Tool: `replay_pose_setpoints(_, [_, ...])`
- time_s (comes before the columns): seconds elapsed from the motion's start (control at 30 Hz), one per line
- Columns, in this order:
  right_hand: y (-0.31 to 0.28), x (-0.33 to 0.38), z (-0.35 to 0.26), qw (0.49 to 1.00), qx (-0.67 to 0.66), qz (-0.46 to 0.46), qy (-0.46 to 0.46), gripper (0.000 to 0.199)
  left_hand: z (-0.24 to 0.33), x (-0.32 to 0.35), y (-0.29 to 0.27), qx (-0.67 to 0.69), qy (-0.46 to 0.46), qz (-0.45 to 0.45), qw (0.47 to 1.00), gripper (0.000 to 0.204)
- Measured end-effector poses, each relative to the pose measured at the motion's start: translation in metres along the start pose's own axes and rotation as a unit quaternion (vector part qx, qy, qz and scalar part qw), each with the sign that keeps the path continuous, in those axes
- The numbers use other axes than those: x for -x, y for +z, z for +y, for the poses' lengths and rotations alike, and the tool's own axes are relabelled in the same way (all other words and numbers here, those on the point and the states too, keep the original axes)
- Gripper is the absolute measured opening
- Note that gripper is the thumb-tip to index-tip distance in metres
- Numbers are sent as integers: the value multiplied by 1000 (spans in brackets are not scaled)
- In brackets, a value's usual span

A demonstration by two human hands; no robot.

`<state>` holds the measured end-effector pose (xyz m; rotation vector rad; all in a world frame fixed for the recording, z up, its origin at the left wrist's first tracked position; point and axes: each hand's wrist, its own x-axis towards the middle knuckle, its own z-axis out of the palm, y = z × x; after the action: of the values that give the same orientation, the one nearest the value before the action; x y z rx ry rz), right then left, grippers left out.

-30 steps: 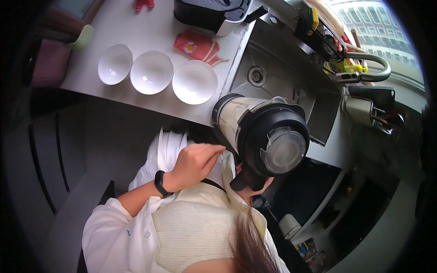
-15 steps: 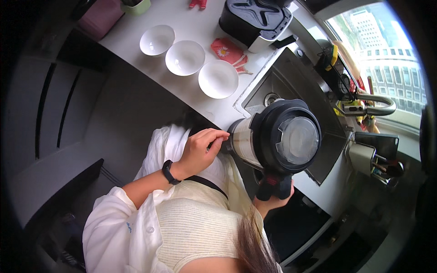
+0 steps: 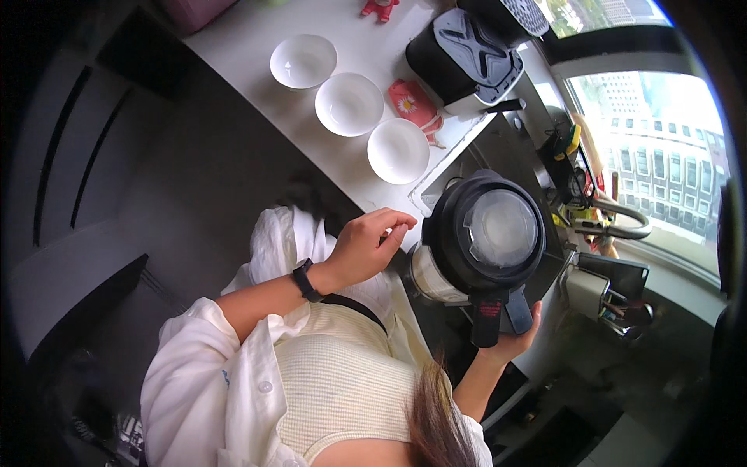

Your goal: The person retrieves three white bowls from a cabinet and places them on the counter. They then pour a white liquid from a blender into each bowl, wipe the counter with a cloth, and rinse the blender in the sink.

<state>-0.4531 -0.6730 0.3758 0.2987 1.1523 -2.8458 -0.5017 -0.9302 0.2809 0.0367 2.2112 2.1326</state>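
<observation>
Blender jug (image 3: 486,245) with its black lid on hangs over the sink (image 3: 510,148) edge, right hand (image 3: 513,335) clamped round its handle. Left hand (image 3: 366,249) sits just beside the jug, fingers curled, gripping nothing. Three white bowls (image 3: 349,103) line the counter edge (image 3: 311,132) beyond the jug, open countertop behind them.

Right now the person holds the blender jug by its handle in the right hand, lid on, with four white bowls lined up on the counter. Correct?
Not quite. The head view shows three white bowls on the counter, not four. The rest holds: the right hand grips the handle of the blender jug, its lid on.
</observation>
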Motion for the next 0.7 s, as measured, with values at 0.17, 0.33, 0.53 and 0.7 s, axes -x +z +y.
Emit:
replay_pose_setpoints(0.17, [16, -13, -6, 977, 129, 166, 16, 39, -10, -1, -20, 13, -47, -45, 998, 17])
replay_pose_setpoints(0.33, [34, -28, -2, 952, 218, 207, 54, 36, -17, -2, -43, -9, -69, -69, 995, 17])
replay_pose_setpoints(0.53, [52, -39, 3, 918, 289, 264, 65, 38, -29, -7, -68, -6, -109, -65, 992, 18])
replay_pose_setpoints(0.7, [66, -48, 10, 880, 341, 325, 63, 40, -40, -11, -75, 20, -110, -41, 993, 18])
